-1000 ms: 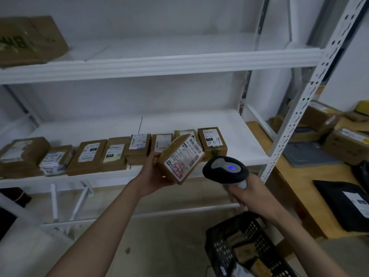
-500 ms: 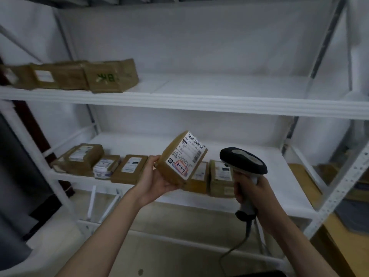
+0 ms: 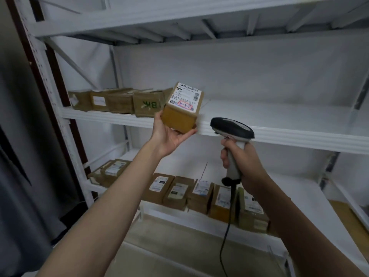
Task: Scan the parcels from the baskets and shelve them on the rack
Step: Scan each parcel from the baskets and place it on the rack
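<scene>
Matt cardboard parcel (image 3: 182,108) (paper label); white painted metal rack (image 3: 279,134).

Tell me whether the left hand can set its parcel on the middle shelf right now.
Probably yes. The left hand holds the parcel right at the middle shelf edge, and the white board beside the box marked BK looks bare there.

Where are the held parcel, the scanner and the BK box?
held parcel (image 3: 186,96), head view, on its white label.
scanner (image 3: 232,126), head view, on its black head.
BK box (image 3: 148,104), head view, on its lettered front face.
</scene>
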A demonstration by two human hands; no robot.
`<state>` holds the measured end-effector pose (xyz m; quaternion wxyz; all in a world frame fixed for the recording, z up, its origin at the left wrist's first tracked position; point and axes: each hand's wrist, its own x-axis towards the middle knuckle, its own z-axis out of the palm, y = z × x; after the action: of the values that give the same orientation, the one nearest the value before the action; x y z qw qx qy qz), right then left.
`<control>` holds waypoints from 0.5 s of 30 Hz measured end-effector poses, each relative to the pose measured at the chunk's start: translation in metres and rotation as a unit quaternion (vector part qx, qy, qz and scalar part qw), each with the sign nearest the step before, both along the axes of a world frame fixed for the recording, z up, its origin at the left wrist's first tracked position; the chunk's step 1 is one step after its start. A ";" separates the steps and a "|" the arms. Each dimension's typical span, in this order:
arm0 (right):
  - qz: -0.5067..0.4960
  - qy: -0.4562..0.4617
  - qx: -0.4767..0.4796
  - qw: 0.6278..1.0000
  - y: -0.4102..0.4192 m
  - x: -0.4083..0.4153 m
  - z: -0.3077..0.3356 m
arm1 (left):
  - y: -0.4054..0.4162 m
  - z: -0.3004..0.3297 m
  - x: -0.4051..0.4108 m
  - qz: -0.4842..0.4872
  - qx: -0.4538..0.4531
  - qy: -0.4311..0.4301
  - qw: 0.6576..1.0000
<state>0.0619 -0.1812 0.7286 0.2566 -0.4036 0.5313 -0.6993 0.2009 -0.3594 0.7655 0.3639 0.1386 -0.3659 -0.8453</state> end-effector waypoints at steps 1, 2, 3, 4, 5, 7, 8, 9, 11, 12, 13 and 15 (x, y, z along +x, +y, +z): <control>-0.001 -0.002 -0.002 1.000 -0.007 0.001 0.007 | -0.008 0.009 -0.006 0.012 0.013 -0.008 1.000; -0.002 -0.004 -0.003 1.000 -0.013 0.001 0.014 | -0.016 0.016 -0.011 0.021 0.023 -0.019 0.999; -0.004 -0.008 -0.002 1.000 -0.019 0.001 0.020 | -0.024 0.021 -0.017 0.028 0.030 -0.031 0.999; -0.003 -0.014 -0.002 1.000 -0.025 0.000 0.025 | -0.031 0.026 -0.022 0.033 0.036 -0.044 0.998; -0.002 -0.021 -0.004 1.000 -0.030 -0.001 0.029 | -0.037 0.030 -0.027 0.036 0.040 -0.055 0.997; -0.003 -0.033 -0.006 0.999 -0.038 -0.004 0.036 | -0.051 0.036 -0.038 0.042 0.046 -0.073 0.995; -0.005 -0.036 -0.005 0.999 -0.042 -0.007 0.038 | -0.058 0.039 -0.043 0.049 0.051 -0.076 0.995; -0.007 -0.038 -0.003 0.999 -0.046 -0.009 0.040 | -0.063 0.041 -0.046 0.060 0.060 -0.076 0.994; -0.015 -0.043 0.002 0.999 -0.053 -0.015 0.040 | -0.072 0.044 -0.050 0.084 0.077 -0.071 0.991; -0.018 -0.045 0.005 0.999 -0.057 -0.016 0.039 | -0.076 0.044 -0.050 0.096 0.079 -0.076 0.989; -0.019 -0.047 0.008 0.999 -0.061 -0.018 0.037 | -0.079 0.043 -0.050 0.108 0.080 -0.085 0.987; -0.020 -0.048 0.018 0.998 -0.067 -0.019 0.032 | -0.083 0.041 -0.046 0.128 0.085 -0.093 0.984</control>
<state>0.0426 -0.2481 0.7610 0.2747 -0.3540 0.5387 -0.7134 0.1547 -0.4420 0.8062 0.4204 0.2932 -0.3039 -0.8031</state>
